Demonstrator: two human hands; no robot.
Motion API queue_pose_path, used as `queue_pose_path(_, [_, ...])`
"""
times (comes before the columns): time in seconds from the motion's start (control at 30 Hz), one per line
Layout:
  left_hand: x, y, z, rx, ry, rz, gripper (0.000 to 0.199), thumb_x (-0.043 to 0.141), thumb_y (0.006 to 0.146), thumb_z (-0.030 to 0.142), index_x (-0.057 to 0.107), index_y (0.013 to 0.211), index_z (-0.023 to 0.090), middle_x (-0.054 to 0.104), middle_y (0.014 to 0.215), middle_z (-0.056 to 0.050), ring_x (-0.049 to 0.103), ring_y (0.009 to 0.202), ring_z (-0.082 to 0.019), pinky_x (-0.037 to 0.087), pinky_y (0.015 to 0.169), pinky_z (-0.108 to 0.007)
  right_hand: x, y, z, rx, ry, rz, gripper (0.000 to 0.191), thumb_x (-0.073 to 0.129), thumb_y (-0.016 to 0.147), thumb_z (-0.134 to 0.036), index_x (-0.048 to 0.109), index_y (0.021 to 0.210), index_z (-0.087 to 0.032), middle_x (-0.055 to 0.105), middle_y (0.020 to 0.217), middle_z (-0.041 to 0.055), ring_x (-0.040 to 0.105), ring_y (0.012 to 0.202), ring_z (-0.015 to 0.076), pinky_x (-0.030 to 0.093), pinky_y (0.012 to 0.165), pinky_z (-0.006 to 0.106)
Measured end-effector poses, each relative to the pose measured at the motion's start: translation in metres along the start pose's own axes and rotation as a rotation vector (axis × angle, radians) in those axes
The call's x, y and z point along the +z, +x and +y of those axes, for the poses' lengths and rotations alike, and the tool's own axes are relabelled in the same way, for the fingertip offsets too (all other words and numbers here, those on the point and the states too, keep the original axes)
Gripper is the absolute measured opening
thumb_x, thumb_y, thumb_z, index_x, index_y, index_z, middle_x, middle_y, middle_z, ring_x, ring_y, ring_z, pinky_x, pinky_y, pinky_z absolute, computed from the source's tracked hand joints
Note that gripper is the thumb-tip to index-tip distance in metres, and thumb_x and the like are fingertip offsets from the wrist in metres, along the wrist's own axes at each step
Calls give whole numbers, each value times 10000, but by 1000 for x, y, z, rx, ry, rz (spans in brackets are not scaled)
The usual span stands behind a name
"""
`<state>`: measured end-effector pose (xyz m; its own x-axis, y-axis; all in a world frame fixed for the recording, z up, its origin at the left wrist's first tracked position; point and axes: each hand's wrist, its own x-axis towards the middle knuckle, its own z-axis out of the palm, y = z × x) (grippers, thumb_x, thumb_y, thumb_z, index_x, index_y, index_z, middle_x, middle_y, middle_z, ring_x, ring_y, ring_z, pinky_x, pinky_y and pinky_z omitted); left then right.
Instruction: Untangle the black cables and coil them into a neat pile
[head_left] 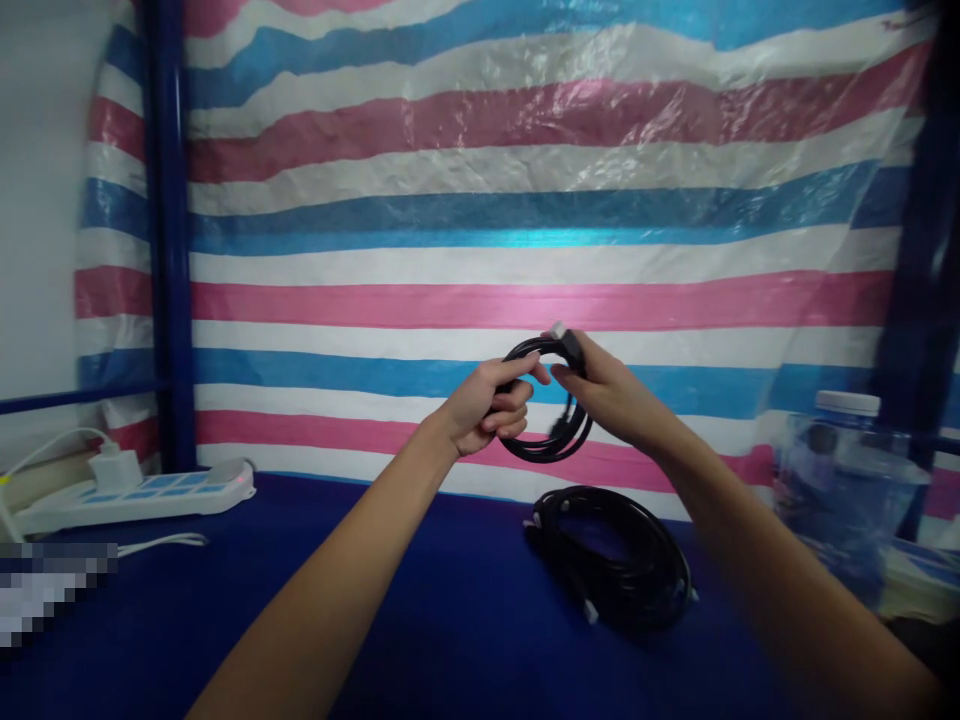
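Note:
A small coil of black cable [551,456] is held up in front of the striped sheet. My left hand [491,408] has its fingers wrapped round the coil's left side. At the coil's upper right, my right hand [604,390] pinches it beside a dark connector [573,350] with a pale tip. Below, a larger bundle of black cables [637,570] with light-coloured plugs lies on the blue surface [450,620].
A white power strip [172,500] with a plugged-in adapter [115,468] sits at the left, a white cable [169,541] near it. Clear plastic containers [844,490] stand at the right. A blue post [171,250] rises at the left.

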<state>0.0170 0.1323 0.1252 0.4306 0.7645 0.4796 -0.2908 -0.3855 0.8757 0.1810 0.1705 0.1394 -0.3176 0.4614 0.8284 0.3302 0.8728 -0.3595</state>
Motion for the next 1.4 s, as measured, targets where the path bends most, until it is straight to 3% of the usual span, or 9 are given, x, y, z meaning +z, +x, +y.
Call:
queue_pose_path(0.1, [0,2,1,174,167,132,230,572,807,343,575,706,136,190,415,94,161,300,-19,163,337,-187,-5,-3,-2,148,220,-86,322,578,756,-270,534,1040,-124,575,672,29,569,640,169,464,661,337])
queue_pose_path(0.23, [-10,4,3,314,273,388,217,655,735,338,564,694,145,257,425,91,236,316,-26,213,342,-190,3,-6,-14,311,459,-153,240,584,766,-342,577,848,-117,333,442,-71,401,394,84,406,482,265])
queue_pose_path(0.37, [-30,-14,-10,146,290,352,189,668,715,302,544,699,160,308,392,92,270,293,-45,265,352,-198,37,-24,-18,484,575,-163,200,536,793,-323,548,868,-138,216,415,-108,233,337,48,316,389,222])
queue_pose_path(0.57, [-41,-84,-84,-102,310,392,313,650,731,436,613,795,131,396,337,58,340,284,-85,288,358,-211,89,-99,4,650,580,-279,273,606,739,-401,498,684,-156,363,367,-61,337,315,82,285,356,228])
queue_pose_path(0.7, [-38,-116,-118,-191,279,388,466,626,740,481,444,467,149,410,341,17,410,344,-81,397,474,-225,103,-133,16,676,632,-281,287,593,737,-422,526,775,-145,360,327,-83,365,298,96,388,429,265])
queue_pose_path(0.8, [-35,-119,-115,-200,245,357,505,622,745,480,397,433,154,405,349,10,467,397,-92,451,576,-246,102,-140,14,686,687,-294,360,589,740,-449,543,896,-128,333,319,-107,362,300,94,438,499,294])
queue_pose_path(1.03, [-25,-112,-89,-152,160,353,429,631,704,555,490,872,187,450,498,81,285,265,-45,241,308,-192,92,-143,3,682,662,-319,383,560,784,-447,582,957,-106,328,328,-103,274,297,73,303,387,231])
queue_pose_path(1.27, [-23,-124,-98,-276,156,357,396,704,674,432,443,564,155,239,386,96,223,319,-37,191,341,-197,93,-154,2,733,763,-457,185,522,730,-237,632,800,-106,394,341,-68,452,376,100,408,562,265])
queue_pose_path(1.4, [-17,-125,-100,-274,98,441,464,613,727,499,315,546,192,172,403,112,142,320,-31,206,344,-201,98,-151,-5,758,819,-400,212,510,774,-279,598,884,-121,295,346,-112,293,325,66,400,511,260])
